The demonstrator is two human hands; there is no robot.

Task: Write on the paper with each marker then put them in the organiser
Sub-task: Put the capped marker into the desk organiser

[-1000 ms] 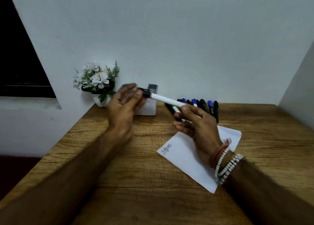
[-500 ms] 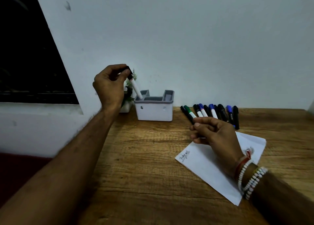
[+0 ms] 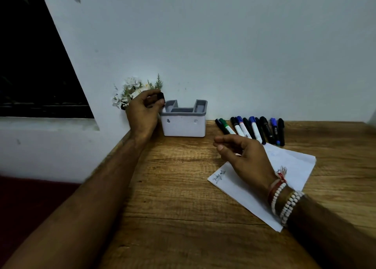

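Observation:
A white organiser [image 3: 184,126] with a grey rim stands at the back of the wooden desk. My left hand [image 3: 143,111] is at its left corner, fingers closed on the black cap of a marker [image 3: 161,96]; the marker's body is hidden, low in the organiser's left compartment. My right hand [image 3: 245,155] hovers over the white paper [image 3: 293,167], fingers loosely curled and holding nothing. The paper carries a small scribble [image 3: 219,176] at its left corner. Several capped markers [image 3: 253,129] lie in a row behind the paper.
A small pot of white flowers [image 3: 130,91] stands behind my left hand against the wall. The desk's left edge [image 3: 114,159] runs diagonally under my left forearm. A dark window [image 3: 30,65] is at the far left.
My left hand took the white marker from my right hand, carried it to the organiser and lowered it into the left compartment. My right hand stayed over the paper, now with nothing in it.

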